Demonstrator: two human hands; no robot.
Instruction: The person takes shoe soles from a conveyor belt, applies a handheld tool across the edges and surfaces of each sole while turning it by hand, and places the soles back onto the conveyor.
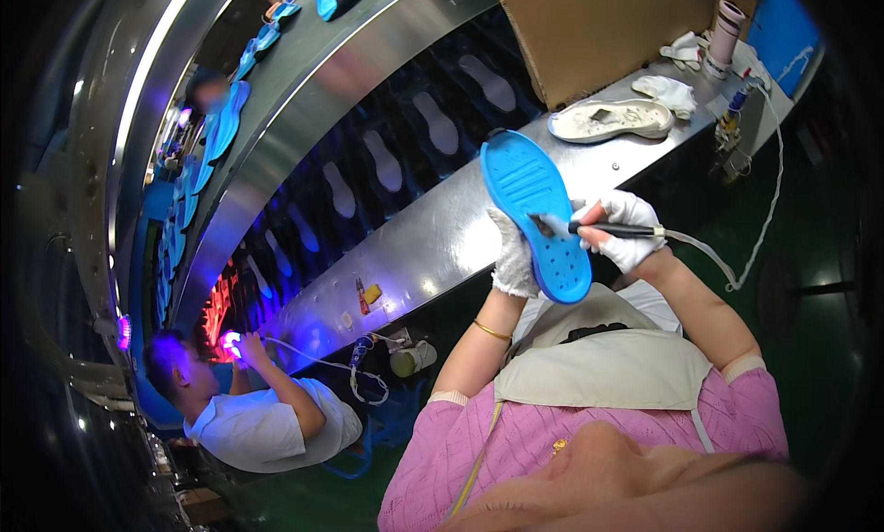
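Observation:
A blue shoe sole (525, 178) with grooves and small holes is tilted up in front of me, and my left hand (514, 260) in a whitish glove grips it by its left edge. Gloved too, with bare fingertips showing, my right hand (626, 242) pinches a brush (637, 230) with a black handle. The brush's tip meets the sole's surface near its middle. From the handle's end a white tube (704, 251) runs off to the right.
Beyond my hands runs a metal ledge (405, 247) bearing a white sole (612, 121), cloths (665, 92) and a pink bottle (726, 35). Behind it, pale soles (435, 122) lie in a curved dark conveyor. At left, a co-worker (267, 412) holds something lit purple. Blue soles (226, 122) line an upper belt.

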